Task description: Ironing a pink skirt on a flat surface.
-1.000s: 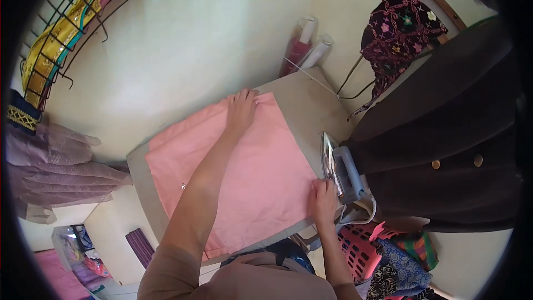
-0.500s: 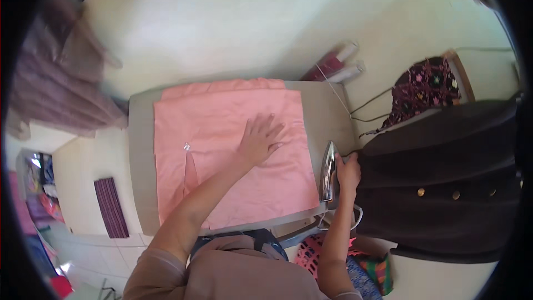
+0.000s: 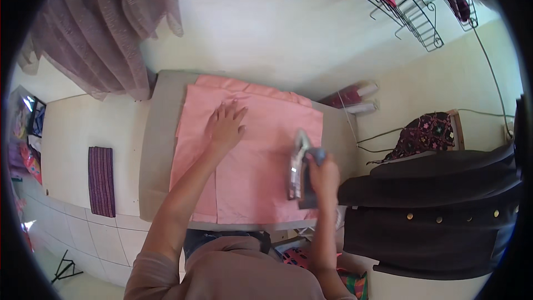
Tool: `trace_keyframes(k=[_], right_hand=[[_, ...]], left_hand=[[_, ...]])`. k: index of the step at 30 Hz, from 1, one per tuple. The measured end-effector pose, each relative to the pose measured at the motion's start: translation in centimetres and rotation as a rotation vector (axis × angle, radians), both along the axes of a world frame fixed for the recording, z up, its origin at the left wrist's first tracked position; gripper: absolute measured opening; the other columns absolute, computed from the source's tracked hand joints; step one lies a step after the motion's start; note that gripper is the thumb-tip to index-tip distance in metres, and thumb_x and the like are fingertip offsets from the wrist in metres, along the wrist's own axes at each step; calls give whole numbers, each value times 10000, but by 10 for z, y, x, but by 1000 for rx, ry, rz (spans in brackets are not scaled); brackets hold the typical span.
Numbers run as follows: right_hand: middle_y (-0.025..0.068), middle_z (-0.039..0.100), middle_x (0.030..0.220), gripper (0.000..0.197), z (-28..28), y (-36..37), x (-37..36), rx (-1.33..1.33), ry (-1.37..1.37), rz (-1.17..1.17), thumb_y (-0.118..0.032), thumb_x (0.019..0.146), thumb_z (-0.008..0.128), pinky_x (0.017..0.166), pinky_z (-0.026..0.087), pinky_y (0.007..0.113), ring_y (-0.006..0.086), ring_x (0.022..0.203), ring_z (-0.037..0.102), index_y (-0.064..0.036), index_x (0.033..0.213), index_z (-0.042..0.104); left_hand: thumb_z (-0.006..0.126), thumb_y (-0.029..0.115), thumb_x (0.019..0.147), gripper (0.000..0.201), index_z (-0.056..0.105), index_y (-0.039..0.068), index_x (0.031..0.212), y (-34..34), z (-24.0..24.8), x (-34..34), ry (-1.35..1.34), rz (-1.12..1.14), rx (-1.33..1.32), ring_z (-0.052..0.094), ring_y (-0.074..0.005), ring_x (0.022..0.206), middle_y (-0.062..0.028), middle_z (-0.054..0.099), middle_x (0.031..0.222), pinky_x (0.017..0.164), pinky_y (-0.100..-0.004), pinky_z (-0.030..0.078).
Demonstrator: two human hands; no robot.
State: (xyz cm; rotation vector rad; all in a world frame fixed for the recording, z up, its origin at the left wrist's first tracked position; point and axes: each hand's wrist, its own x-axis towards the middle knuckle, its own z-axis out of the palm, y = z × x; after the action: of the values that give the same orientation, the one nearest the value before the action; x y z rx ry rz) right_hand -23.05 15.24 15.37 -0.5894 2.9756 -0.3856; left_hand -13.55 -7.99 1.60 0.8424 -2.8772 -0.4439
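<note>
The right hand [image 3: 323,176] is wrapped round the iron [image 3: 296,175]; left of that grip, the left hand [image 3: 226,129], spread and empty, rests on pink cloth [image 3: 252,158]: best glide clear.

Bright, soft light; wall [image 3: 239,16] palest upper centre; iron [image 3: 296,175] blurred; fisheye edges bent, corners black.

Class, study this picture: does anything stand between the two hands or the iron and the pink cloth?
Nothing visible does. The left hand rests directly on the pink cloth. The right hand holds the iron over the cloth's right part, with no other thing seen between; blur hides whether iron and cloth touch.
</note>
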Motion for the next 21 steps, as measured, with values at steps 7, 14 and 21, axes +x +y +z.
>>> trace_keyframes(k=[7,14,21], right_hand=[[259,646,845,402,-67,-156,14,-56,-9,252,-336,863,611,716,494,495,421,828,634,33,998,528],[257,647,902,404,-82,-190,-27,-126,-30,207,-323,846,628,733,497,501,430,845,632,32,1007,523],[232,656,840,360,-69,-156,23,43,5,86,-302,834,646,692,516,474,391,810,653,12,958,522]], left_hand=[[509,447,887,586,393,206,1408,-28,-21,19,-33,42,20,231,-337,1389,-106,269,1509,1080,-596,207],[513,652,803,862,242,195,1482,-28,-11,27,-15,78,-26,64,-320,1440,-67,108,1567,1047,-709,60],[614,768,608,1138,183,207,1499,-38,3,27,-170,74,112,-14,-341,1442,-88,12,1576,1017,-742,13]])
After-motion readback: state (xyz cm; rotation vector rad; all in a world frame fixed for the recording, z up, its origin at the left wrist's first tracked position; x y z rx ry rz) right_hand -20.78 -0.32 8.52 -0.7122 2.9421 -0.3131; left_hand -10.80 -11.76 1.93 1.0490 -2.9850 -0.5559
